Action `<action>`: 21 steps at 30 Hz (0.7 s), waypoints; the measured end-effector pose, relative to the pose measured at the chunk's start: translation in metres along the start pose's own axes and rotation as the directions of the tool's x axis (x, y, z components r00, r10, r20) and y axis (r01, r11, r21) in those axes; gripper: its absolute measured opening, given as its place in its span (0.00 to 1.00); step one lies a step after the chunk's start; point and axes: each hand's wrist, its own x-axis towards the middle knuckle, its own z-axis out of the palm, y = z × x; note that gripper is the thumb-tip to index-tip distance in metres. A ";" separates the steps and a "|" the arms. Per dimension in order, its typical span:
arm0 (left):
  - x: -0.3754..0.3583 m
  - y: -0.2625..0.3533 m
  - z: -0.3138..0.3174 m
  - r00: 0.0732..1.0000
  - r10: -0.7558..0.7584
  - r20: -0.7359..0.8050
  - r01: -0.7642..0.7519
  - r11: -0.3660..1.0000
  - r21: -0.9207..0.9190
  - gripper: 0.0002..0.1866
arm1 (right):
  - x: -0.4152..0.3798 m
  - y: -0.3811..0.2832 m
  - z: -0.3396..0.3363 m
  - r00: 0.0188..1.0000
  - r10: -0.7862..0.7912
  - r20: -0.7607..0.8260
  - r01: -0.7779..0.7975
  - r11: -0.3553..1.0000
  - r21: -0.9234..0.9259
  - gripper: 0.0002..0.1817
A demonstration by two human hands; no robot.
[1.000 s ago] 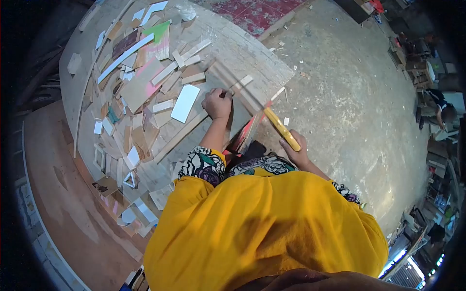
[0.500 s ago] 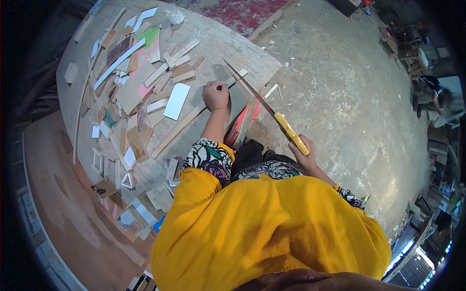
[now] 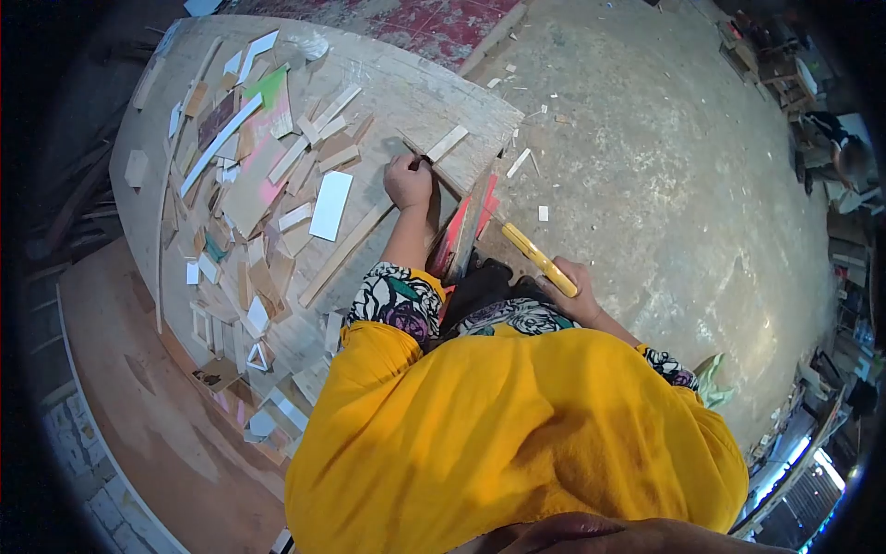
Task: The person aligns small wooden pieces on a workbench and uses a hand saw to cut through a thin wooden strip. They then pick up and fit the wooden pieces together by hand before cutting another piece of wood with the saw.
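Note:
My left hand [image 3: 408,182] is closed around a long, thin wood strip [image 3: 346,256] on the worktable. The far end of the strip sticks out past my fingers, close to the table's corner. In my right hand [image 3: 574,284] is the yellow handle of a hand saw [image 3: 538,257], off the table's edge. Its blade is blurred and hard to make out; it points from the handle up and left, toward the strip near my left hand. A red-painted piece [image 3: 454,235] lies at the table edge between my arms.
Many wood offcuts cover the worktable [image 3: 369,69], among them a white rectangular board [image 3: 331,206] left of my left hand. Small scraps, including a white piece [image 3: 543,213], lie on the concrete floor [image 3: 646,175]. Another person [image 3: 835,148] is at the far right.
The saw has come down and back toward me, its handle turning slightly. My left hand stays on the strip. A small white piece now shows on the floor. The view has shifted a little.

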 end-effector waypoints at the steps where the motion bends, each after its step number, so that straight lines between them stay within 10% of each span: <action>1: 0.000 0.000 0.000 1.000 -0.014 0.006 0.014 0.999 -0.030 0.05 | 0.001 0.001 -0.001 0.999 -0.008 0.033 0.008 1.000 -0.009 0.09; 21: -0.011 -0.011 -0.004 0.938 0.346 0.033 -0.347 0.935 0.077 0.09 | 0.000 0.008 0.011 0.998 -0.028 0.051 0.030 0.999 -0.039 0.09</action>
